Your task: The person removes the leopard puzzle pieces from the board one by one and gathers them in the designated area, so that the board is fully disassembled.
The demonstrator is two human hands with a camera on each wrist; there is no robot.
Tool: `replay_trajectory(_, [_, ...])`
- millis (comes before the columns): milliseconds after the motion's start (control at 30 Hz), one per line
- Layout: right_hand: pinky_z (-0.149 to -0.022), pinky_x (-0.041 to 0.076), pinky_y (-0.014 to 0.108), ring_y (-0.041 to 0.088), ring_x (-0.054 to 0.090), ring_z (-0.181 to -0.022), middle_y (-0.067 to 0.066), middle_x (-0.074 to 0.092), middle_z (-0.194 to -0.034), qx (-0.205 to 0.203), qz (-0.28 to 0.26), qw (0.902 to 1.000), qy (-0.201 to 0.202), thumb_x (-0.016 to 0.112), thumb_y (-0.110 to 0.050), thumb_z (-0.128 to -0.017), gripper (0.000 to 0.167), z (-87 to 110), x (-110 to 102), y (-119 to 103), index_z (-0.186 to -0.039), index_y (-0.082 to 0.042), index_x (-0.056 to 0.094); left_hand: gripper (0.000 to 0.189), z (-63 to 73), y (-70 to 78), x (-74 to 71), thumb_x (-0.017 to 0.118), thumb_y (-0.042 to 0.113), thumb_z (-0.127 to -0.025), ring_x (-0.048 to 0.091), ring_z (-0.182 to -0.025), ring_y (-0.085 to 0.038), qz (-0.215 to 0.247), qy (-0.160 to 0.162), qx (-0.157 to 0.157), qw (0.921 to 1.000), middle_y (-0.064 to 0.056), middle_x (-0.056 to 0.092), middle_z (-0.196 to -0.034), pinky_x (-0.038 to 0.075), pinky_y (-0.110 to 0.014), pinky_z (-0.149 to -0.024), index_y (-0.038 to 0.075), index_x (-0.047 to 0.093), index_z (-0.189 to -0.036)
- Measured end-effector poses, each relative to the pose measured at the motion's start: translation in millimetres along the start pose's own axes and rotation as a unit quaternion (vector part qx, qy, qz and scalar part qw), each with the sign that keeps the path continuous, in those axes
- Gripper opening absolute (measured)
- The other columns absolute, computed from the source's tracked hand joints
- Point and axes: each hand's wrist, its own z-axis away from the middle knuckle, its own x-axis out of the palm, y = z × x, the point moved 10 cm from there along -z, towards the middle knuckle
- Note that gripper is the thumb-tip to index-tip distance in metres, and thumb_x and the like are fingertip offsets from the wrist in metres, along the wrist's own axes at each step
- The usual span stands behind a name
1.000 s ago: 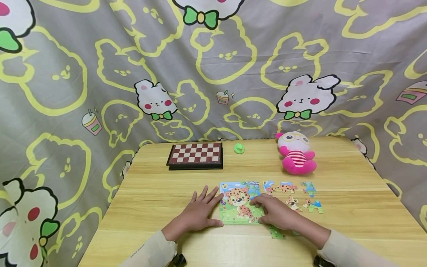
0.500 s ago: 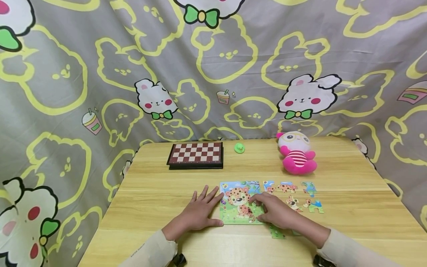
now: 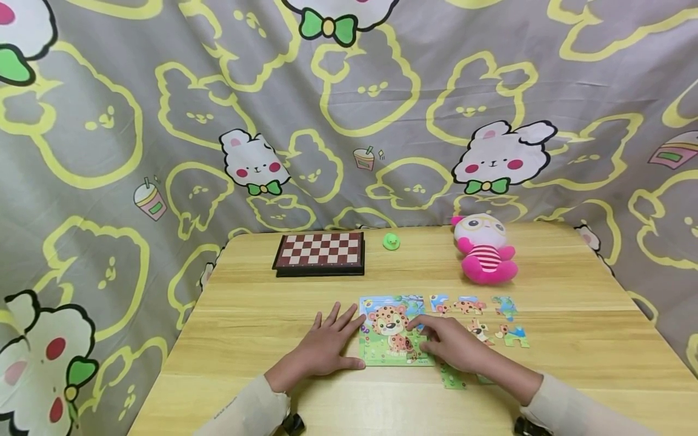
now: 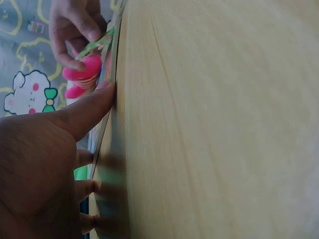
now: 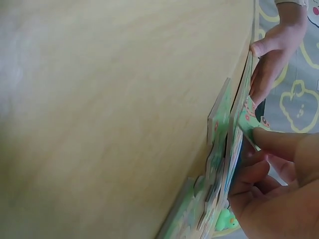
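A jigsaw puzzle with a spotted leopard cub lies on the wooden table. My left hand rests along its left edge, fingers spread and thumb touching the lower left corner. Over the right side of the puzzle, my right hand pinches a green puzzle piece between thumb and fingers. That piece is tilted up from the puzzle's surface in the right wrist view. Several loose puzzle pieces lie to the right, some partly hidden beneath my right hand and forearm.
Behind the puzzle are a folded chessboard, a small green duck toy and a pink-and-white plush toy. A patterned curtain hangs behind the table and along its sides.
My right fingers have tilted the green puzzle piece up at the puzzle's right side, and the hand has shifted very slightly. My left hand has stayed in place.
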Motion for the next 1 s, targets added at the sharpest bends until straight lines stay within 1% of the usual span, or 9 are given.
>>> replay_trajectory(200, [-0.057, 0.047, 0.026, 0.007, 0.052, -0.065, -0.006, 0.062, -0.083, 0.013, -0.018, 0.9997, 0.006, 0.068, -0.006, -0.098, 0.033, 1.6, -5, 0, -0.129, -0.016, 0.07, 0.096, 0.2, -0.5, 0.3, 0.06, 0.073, -0.09, 0.005, -0.159, -0.039, 0.001, -0.002, -0.003, 1.0, -0.002, 0.011, -0.174, 0.015, -0.072, -0.119, 0.028, 0.023, -0.166])
replay_trajectory(500, [-0.055, 0.047, 0.026, 0.009, 0.053, -0.064, -0.002, 0.064, -0.083, 0.025, -0.042, 0.9988, 0.008, 0.069, -0.01, -0.098, 0.033, 8.2, -10, 5, -0.131, -0.015, 0.069, 0.096, 1.2, 0.5, -0.5, 0.06, 0.073, -0.09, 0.006, -0.159, -0.04, 0.003, -0.001, -0.001, 1.0, -0.003, 0.012, -0.174, 0.015, -0.072, -0.119, 0.027, 0.024, -0.166])
replay_trajectory(767, [-0.059, 0.049, 0.026, 0.01, 0.054, -0.067, 0.0, 0.066, -0.086, 0.033, -0.055, 0.9977, 0.019, 0.069, -0.008, -0.098, 0.034, 16.9, -19, 10, -0.131, -0.01, 0.067, 0.096, 0.6, 0.4, -0.8, 0.061, 0.072, -0.09, 0.007, -0.159, -0.04, 0.001, 0.0, -0.001, 1.0, -0.003, 0.012, -0.174, 0.016, -0.072, -0.119, 0.027, 0.024, -0.166])
replay_trajectory(1000, [-0.059, 0.051, 0.026, 0.012, 0.057, -0.068, 0.002, 0.066, -0.087, 0.034, -0.063, 0.9971, 0.026, 0.069, -0.006, -0.097, 0.035, 26.3, -27, 15, -0.132, -0.009, 0.067, 0.096, 0.9, 1.3, -1.5, 0.061, 0.072, -0.09, 0.008, -0.158, -0.04, 0.003, 0.0, 0.0, 1.0, -0.003, 0.013, -0.174, 0.016, -0.072, -0.119, 0.026, 0.025, -0.166])
